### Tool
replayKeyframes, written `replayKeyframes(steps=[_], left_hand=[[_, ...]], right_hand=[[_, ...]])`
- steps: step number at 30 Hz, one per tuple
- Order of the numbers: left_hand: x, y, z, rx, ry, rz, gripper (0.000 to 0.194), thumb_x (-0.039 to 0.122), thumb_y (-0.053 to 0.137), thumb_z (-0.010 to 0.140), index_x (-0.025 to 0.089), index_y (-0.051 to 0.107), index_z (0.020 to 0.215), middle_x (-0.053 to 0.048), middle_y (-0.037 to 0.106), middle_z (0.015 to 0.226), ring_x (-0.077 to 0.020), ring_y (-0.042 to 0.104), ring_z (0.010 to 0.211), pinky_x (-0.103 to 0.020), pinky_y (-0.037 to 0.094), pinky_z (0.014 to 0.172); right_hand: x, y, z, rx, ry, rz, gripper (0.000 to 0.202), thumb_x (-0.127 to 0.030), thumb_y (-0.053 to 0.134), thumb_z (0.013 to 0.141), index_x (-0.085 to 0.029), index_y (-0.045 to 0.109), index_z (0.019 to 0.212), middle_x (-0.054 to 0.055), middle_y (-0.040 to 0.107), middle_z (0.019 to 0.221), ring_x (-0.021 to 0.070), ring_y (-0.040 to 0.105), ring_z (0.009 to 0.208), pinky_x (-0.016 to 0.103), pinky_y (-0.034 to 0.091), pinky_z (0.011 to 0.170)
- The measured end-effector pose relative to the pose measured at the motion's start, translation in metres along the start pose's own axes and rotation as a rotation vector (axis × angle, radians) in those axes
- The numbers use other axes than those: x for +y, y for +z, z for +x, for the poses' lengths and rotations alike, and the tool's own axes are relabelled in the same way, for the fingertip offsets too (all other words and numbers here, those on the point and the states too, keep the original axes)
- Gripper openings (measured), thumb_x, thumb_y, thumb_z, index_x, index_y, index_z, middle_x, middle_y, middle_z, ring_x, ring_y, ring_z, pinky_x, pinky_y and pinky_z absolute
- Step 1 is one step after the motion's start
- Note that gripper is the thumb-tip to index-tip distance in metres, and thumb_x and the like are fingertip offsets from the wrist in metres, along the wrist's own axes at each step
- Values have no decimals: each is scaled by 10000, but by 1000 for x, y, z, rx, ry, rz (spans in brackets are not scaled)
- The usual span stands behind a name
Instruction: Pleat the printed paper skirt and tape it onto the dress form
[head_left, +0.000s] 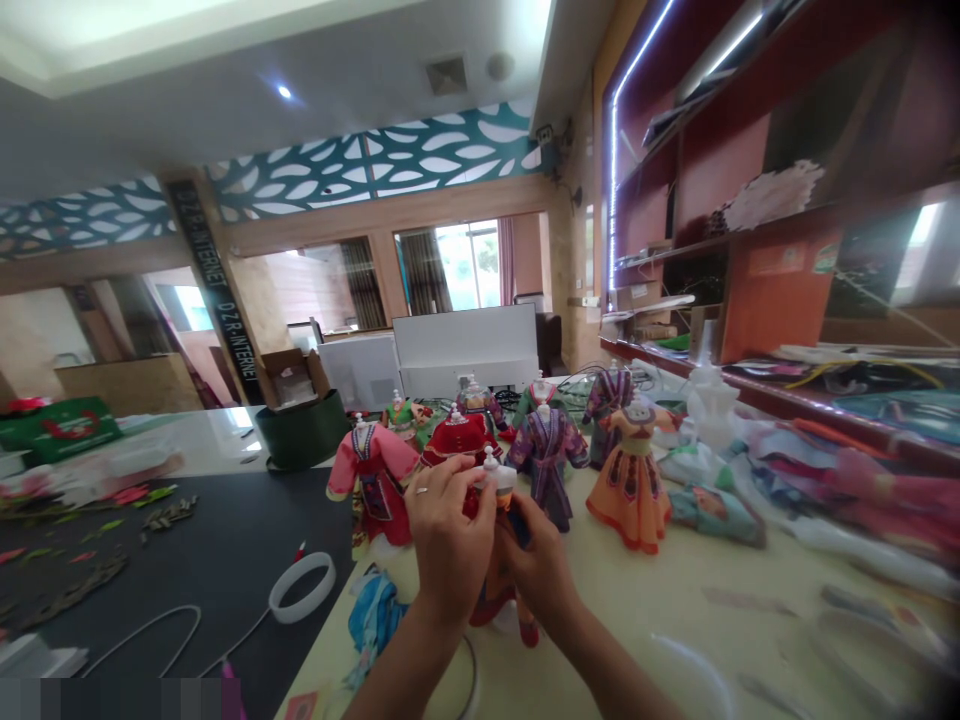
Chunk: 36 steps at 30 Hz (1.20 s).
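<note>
A small dressed doll mannequin with a white, knobbed neck and bust stands between my two hands over the pale table. Its clothes show orange, brown and some dark blue; a red piece hangs near the bottom. My left hand, with a ring on one finger, curls over the mannequin's upper left side, thumb by the bust. From the right, my right hand closes round its body and skirt. My fingers hide much of the clothing. Just behind are a dressed mannequin in red and one in a purple robe.
A pink-robed mannequin stands left, an orange-dressed one right. Blue cloth lies near my left forearm. Leftward are a white ring with a cord and a green round container. Bagged clothes crowd the right.
</note>
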<state>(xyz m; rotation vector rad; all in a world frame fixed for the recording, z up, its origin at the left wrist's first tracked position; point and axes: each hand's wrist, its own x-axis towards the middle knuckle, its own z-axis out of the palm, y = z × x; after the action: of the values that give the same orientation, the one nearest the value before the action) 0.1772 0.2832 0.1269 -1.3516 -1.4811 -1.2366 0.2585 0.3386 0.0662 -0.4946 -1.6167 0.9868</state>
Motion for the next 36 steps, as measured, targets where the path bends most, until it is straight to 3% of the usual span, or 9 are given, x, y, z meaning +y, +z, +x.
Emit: replayKeyframes(steps=[36], left_hand=[[4,-1,4,-27,-67,31,33,198,635,759,202,614,733,-58,697,869,-245,624,866,-420,408,856]], right_hand=[[-1,0,-1,22,-31,-28,175,-226,541,779,-175,636,918,59,650,880,217,583,811,300,454,750]])
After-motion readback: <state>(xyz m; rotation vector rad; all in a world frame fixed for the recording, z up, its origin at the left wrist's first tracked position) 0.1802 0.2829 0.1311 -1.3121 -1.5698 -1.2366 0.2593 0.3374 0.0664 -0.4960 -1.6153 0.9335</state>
